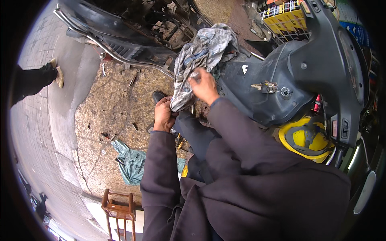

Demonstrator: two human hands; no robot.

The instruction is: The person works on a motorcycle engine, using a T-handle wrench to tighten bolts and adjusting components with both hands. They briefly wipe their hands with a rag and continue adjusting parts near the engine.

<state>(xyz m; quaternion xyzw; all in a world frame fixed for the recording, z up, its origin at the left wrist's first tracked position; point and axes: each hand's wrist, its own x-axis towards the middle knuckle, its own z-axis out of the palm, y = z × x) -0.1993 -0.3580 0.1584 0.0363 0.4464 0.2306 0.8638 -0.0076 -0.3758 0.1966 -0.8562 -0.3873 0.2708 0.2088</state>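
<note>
A stained, grey-white patterned rag (209, 42) lies bunched over the footboard of a dark scooter, its lower end hanging toward me. My left hand (164, 115) is closed on that lower end, its fingertips partly hidden. Higher up, my right hand (204, 85) has its fingers curled into the folds and grips the cloth. Just right of the rag is the scooter's dark front panel (257, 86), where a bunch of keys (265, 87) hangs at the lock.
Left on the stained ground lie a wrench (103, 70) and a green cloth (132, 162). A wooden stool (120, 209) stands lower left. Right, a yellow helmet (286, 132) sits beneath the handlebar (321, 60). Yellow boxes (284, 19) are stacked behind. Another person's leg (34, 82) shows far left.
</note>
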